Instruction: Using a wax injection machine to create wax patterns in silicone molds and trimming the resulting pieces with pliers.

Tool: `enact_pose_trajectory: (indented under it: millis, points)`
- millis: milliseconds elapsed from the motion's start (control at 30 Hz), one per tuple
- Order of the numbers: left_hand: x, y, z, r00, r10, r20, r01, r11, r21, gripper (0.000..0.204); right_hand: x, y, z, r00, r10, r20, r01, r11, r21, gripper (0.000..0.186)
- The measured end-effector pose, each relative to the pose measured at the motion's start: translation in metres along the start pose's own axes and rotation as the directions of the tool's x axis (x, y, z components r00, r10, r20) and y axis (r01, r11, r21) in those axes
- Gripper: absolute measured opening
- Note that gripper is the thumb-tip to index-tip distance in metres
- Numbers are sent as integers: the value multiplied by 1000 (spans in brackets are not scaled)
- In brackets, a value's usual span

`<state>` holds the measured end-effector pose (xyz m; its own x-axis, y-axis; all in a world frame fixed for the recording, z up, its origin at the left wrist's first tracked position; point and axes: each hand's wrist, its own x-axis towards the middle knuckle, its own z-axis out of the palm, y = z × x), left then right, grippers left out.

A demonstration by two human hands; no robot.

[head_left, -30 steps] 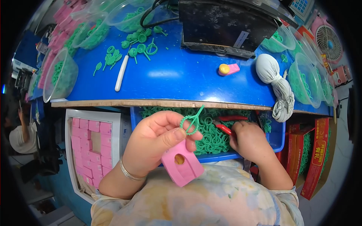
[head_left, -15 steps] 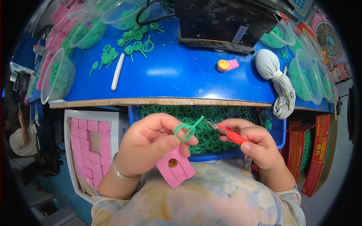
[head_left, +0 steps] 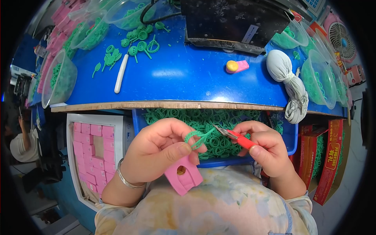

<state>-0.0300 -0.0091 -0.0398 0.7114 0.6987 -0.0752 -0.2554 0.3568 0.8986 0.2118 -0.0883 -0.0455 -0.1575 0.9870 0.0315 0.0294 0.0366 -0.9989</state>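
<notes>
My left hand [head_left: 162,143] is closed, pinching a small green ring [head_left: 188,137] with a forked stem between thumb and fingers. Its lower fingers also grip a pink rubber mould [head_left: 183,183], which hangs below with a round hole in its face. My right hand [head_left: 270,150] is wrapped round small red-handled cutters [head_left: 237,138]. The cutters' metal tips meet the free end of the ring's stem; whether the jaws are closed on it is too small to tell. Beneath both hands lies a blue tray [head_left: 290,141] filled with many similar green rings.
Across the blue table [head_left: 176,88] lie a white-handled tool [head_left: 121,74], loose green pieces [head_left: 111,56], a pink-and-yellow piece [head_left: 237,66] and a tied cloth bundle [head_left: 288,84]. A black machine [head_left: 231,27] stands behind. A box of pink blocks [head_left: 70,156] is at left, red boxes [head_left: 331,156] at right.
The ring has tilted and moved slightly right in my left hand. Its stem end now lies at the cutters' tips, where a small gap was before.
</notes>
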Motion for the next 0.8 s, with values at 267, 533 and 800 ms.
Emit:
enact_pose_trajectory:
  millis: [267, 533, 800]
  points:
    - [1, -1, 1, 1000, 16, -7, -16, 1000, 3, 13, 0, 1, 4, 999, -13, -32, 15, 998, 56, 27]
    - [-1, -2, 0, 998, 63, 2, -63, 998, 27, 11, -1, 5, 0, 988, -135, -80, 120, 978, -173, 28]
    - [4, 7, 1, 974, 209, 92, -226, 830, 509, 8, 2, 28, 2, 1000, -25, 5, 13, 351, -936, 29]
